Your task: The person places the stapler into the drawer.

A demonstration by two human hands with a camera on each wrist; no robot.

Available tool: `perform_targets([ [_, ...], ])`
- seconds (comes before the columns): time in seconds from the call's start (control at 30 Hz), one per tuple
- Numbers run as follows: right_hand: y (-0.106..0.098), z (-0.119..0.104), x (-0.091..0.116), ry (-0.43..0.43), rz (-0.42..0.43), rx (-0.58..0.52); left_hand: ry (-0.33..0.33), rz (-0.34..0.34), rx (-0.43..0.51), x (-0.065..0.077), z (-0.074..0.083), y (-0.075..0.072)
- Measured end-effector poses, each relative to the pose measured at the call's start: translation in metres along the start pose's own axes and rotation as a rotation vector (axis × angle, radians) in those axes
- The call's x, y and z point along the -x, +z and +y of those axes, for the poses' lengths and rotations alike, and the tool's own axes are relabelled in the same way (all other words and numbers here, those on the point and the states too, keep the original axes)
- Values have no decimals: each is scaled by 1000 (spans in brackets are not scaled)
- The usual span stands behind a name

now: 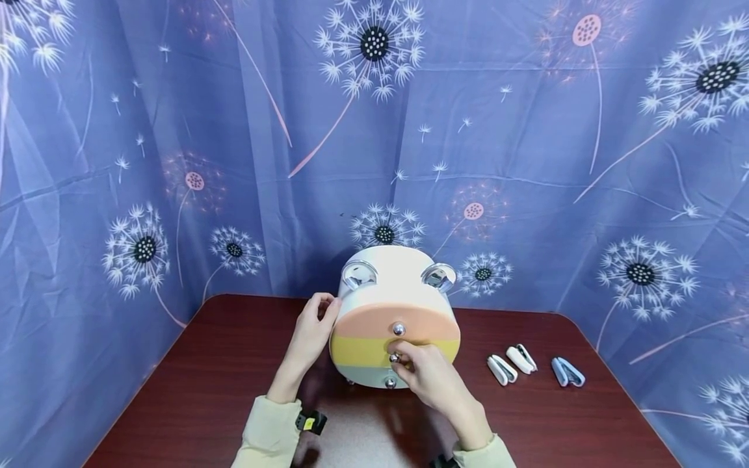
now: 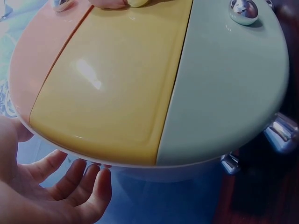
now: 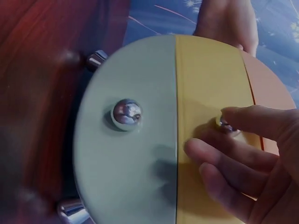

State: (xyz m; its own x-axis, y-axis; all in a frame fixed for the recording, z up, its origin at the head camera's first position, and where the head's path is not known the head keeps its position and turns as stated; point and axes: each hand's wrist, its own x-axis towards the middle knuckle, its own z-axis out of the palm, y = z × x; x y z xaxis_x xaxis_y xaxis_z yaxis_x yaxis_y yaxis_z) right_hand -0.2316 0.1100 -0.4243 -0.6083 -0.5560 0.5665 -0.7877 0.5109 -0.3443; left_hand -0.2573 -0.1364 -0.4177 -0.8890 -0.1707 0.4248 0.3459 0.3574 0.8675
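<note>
- Blue dandelion-print cloth (image 1: 328, 214) is hanging behind and at both sides.
- A red-brown table (image 1: 246, 351) is spreading before it.
- Pale light (image 1: 363, 432) is reflecting off its near part.

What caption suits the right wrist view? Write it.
Right hand pinches the silver knob on the yellow panel, beside a green panel.

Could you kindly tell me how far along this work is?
Done: the left hand is at the box's side. In hand: the right hand pinches the middle knob on the yellow panel. Remaining, probably: moving that panel, which isn't clearly pulled out; the staplers lie untouched on the table.
</note>
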Motion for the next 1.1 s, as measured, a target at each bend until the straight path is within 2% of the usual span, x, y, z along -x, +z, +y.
perform_targets([
  [0.57,4,-2,1,-13,53,11,-4,0,-12,0,1,0],
  [0.83,-1,-8,10,-41,28,19,-18,-15,24,0,-3,2],
  [1.1,-6,-17,22,-127,32,33,-26,-18,5,0,-2,0],
])
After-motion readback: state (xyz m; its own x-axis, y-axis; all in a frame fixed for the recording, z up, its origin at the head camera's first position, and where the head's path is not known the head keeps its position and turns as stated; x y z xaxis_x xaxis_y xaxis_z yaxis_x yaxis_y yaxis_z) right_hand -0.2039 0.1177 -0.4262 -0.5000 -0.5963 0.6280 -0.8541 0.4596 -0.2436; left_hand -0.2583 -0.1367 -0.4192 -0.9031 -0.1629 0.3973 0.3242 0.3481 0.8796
